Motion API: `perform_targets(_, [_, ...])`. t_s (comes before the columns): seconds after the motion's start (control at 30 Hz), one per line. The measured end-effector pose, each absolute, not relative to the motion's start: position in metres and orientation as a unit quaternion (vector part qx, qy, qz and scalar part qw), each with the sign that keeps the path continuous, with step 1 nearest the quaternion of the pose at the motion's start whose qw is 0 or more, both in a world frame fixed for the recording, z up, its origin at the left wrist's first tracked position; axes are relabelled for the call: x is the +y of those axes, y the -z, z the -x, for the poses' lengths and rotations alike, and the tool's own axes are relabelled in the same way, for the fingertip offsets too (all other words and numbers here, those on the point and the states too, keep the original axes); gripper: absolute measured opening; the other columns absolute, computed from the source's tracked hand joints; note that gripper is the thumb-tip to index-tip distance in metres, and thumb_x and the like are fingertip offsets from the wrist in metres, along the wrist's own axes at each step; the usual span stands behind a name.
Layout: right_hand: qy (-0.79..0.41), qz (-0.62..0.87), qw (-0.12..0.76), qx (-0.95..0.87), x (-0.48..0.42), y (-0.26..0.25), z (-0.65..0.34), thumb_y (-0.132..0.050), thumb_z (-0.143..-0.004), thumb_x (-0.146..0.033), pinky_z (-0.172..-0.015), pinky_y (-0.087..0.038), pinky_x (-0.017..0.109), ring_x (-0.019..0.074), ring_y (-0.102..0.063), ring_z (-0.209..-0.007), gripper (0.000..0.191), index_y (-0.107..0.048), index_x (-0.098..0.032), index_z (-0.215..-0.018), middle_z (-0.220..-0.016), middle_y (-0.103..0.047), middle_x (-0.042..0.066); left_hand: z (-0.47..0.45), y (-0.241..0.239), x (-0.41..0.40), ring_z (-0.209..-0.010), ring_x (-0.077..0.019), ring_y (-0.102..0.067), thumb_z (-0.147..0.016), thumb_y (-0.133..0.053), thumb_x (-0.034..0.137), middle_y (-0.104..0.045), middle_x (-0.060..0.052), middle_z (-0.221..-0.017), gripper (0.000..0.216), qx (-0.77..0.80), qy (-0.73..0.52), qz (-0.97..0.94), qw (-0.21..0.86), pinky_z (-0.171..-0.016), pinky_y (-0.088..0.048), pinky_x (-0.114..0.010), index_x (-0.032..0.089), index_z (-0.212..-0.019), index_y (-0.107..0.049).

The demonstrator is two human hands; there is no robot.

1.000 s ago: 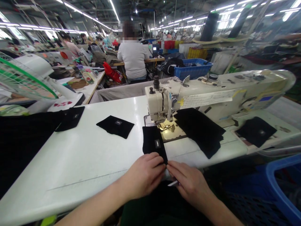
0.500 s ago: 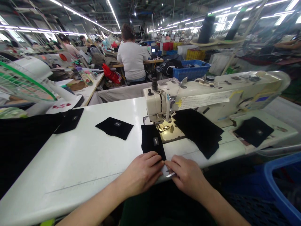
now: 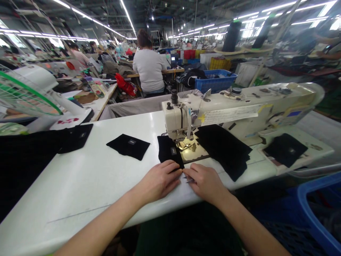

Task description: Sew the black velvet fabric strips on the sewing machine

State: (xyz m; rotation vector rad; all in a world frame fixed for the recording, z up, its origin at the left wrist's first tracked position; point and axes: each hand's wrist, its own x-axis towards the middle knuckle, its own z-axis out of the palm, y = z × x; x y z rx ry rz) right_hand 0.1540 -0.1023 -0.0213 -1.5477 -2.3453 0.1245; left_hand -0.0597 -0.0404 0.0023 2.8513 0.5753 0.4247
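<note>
A small black fabric piece with a grey label (image 3: 168, 151) lies on the white table (image 3: 101, 177) just left of the sewing machine's presser foot (image 3: 186, 144). My left hand (image 3: 160, 179) rests on its near edge with fingers curled and pressing on the cloth. My right hand (image 3: 205, 181) sits beside it, fingers closed round a small metal tool (image 3: 189, 180) whose tip shows between the two hands. The cream sewing machine (image 3: 239, 106) stands right behind them.
More black pieces lie on the table: one at the centre left (image 3: 128, 145), one further left (image 3: 77, 135), a stack under the machine arm (image 3: 223, 147), one at the right (image 3: 286, 149). A fan (image 3: 23, 92) stands at left. A blue bin (image 3: 317, 209) sits lower right. A person in white (image 3: 149, 69) sits ahead.
Both hands have slid the labelled black piece away from me along the table, so it now lies closer to the presser foot. The small tool stays in my right hand.
</note>
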Motion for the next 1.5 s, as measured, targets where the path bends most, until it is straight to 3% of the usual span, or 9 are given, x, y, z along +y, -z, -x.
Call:
perform_targets(0.3, [-0.056,0.562,0.137,-0.813,-0.075,0.015,-0.151,-0.059,-0.088,-0.016,-0.067,-0.039,0.026,0.0162,-0.061,-0.079,0.02,-0.07,-0.022,-0.103,-0.088,-0.066,0.002,0.06,0.002,-0.013,-0.111,-0.0255,-0.06,-0.099,-0.049,0.027,-0.065,-0.013,-0.117,0.029,0.201,-0.155,-0.962,0.101,-0.091,-0.057,-0.04,0.017,-0.119,-0.067])
perform_targets(0.67, [-0.061,0.588,0.114,-0.799,-0.052,0.007,-0.148,-0.05,-0.096,-0.024,-0.068,-0.041,0.028,0.0196,-0.065,-0.084,0.028,-0.068,-0.025,-0.117,-0.094,-0.069,0.003,0.061,0.006,0.02,-0.105,-0.0236,-0.061,-0.1,-0.048,0.029,-0.065,-0.013,-0.114,0.03,0.202,-0.165,-0.961,0.091,-0.091,-0.056,-0.039,0.015,-0.113,-0.07])
perform_targets(1.03, [-0.065,0.604,0.119,-0.785,-0.062,0.007,-0.15,-0.052,-0.095,-0.02,-0.068,-0.043,0.027,0.0191,-0.065,-0.085,0.028,-0.068,-0.023,-0.117,-0.097,-0.069,0.005,0.058,0.003,0.044,-0.11,-0.0251,-0.061,-0.099,-0.048,0.032,-0.066,-0.013,-0.115,0.032,0.232,-0.163,-0.956,0.077,-0.095,-0.055,-0.041,0.016,-0.115,-0.071])
perform_targets(1.33, [-0.036,0.598,0.205,-0.774,-0.079,0.008,-0.167,-0.052,-0.095,-0.016,-0.072,-0.047,0.024,0.0166,-0.068,-0.082,0.022,-0.071,-0.022,-0.107,-0.094,-0.072,0.003,0.059,0.003,0.05,-0.111,-0.025,-0.06,-0.1,-0.047,0.03,-0.066,-0.013,-0.116,0.031,0.221,-0.163,-0.959,0.069,-0.096,-0.054,-0.04,0.016,-0.116,-0.07])
perform_targets(1.5, [0.041,0.724,0.252,-0.641,-0.077,-0.007,-0.208,-0.052,-0.098,-0.024,-0.071,-0.048,0.025,0.0185,-0.069,-0.088,0.022,-0.071,-0.021,-0.108,-0.106,-0.072,0.005,0.059,0.004,0.05,-0.109,-0.0251,-0.061,-0.1,-0.046,0.03,-0.065,-0.013,-0.115,0.032,0.215,-0.172,-0.959,0.075,-0.096,-0.054,-0.041,0.016,-0.114,-0.071])
